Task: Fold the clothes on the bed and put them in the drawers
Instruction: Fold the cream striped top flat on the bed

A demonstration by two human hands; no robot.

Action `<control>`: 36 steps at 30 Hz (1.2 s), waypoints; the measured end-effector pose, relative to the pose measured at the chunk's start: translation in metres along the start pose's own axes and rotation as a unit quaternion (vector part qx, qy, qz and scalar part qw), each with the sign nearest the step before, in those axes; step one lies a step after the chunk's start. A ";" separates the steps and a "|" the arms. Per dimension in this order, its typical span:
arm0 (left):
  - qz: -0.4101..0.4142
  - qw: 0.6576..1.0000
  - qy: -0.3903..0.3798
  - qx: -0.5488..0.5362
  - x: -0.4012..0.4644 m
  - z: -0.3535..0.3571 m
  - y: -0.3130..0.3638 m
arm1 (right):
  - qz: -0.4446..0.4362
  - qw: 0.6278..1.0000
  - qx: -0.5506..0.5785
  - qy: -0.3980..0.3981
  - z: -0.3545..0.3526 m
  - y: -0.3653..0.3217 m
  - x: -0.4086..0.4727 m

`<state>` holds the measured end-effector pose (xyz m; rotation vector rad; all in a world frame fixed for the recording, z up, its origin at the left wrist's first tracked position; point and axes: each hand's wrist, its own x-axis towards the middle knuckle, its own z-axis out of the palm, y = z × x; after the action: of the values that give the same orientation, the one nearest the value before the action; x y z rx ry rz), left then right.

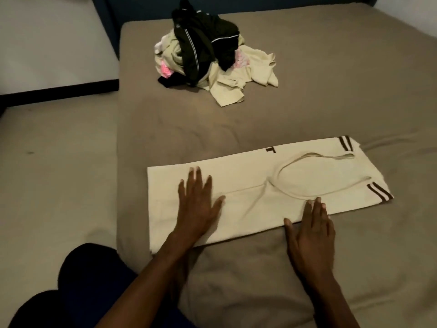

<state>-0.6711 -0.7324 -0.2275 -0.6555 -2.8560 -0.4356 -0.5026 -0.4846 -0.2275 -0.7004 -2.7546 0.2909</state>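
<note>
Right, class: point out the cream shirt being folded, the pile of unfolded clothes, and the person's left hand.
cream shirt (319,171): head view, flat cloth inside the neckline loop.
pile of unfolded clothes (203,50): head view, dark garment on top.
left hand (197,204): head view, back of the hand lying flat on the shirt.

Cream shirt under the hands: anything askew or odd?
Mostly tidy. The cream shirt lies flat, sleeves folded in, both hands pressing it. Its long edges run slightly diagonal on the bed. The clothes pile behind is still a heap.
</note>
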 end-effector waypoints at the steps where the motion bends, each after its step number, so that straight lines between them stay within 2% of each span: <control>1: -0.039 0.998 0.052 -0.010 -0.006 -0.011 -0.024 | -0.040 0.999 0.011 -0.005 0.004 -0.020 -0.013; 3: -0.105 0.987 0.119 -0.014 -0.017 -0.033 -0.066 | -0.117 0.991 0.048 -0.033 0.012 -0.061 -0.037; 7: -0.248 0.962 0.044 -0.102 -0.019 -0.063 -0.108 | -0.244 0.958 0.092 -0.123 0.032 -0.149 -0.072; 10: -0.297 0.942 0.046 -0.148 -0.006 -0.069 -0.112 | -0.264 0.955 0.088 -0.100 0.054 -0.197 -0.086; 13: -0.323 0.936 0.000 -0.143 0.012 -0.076 -0.111 | -0.288 0.953 0.049 -0.076 0.066 -0.221 -0.089; 18: -0.351 0.901 -0.095 -0.236 0.037 -0.084 -0.124 | -0.301 0.950 0.061 0.055 0.063 -0.231 -0.082; 20: -0.347 0.886 -0.114 -0.284 0.040 -0.087 -0.130 | -0.328 0.940 0.077 0.061 0.059 -0.234 -0.079; 22: -0.352 0.855 -0.127 -0.359 0.042 -0.092 -0.134 | -0.339 0.934 0.106 0.037 0.056 -0.237 -0.077; 25: -0.369 0.804 -0.140 -0.446 0.047 -0.103 -0.128 | -0.241 0.939 0.246 0.003 0.050 -0.235 -0.072; 28: -0.373 0.775 -0.136 -0.491 0.057 -0.109 -0.103 | -0.107 0.896 0.431 -0.008 0.029 -0.223 -0.058; 30: -0.372 0.754 -0.117 -0.529 0.073 -0.107 -0.076 | -0.044 0.871 0.490 0.012 0.012 -0.208 -0.046; 34: -0.323 0.751 -0.108 -0.565 0.113 -0.100 -0.001 | 0.143 0.797 0.585 0.037 -0.010 -0.164 -0.022; 36: -0.291 0.757 -0.122 -0.572 0.131 -0.091 0.043 | 0.216 0.773 0.594 0.055 -0.012 -0.132 -0.008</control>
<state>-0.7580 -0.6726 -0.1003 0.1609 -2.6364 -2.4182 -0.5495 -0.6004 -0.1834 -0.8422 -1.6537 1.7716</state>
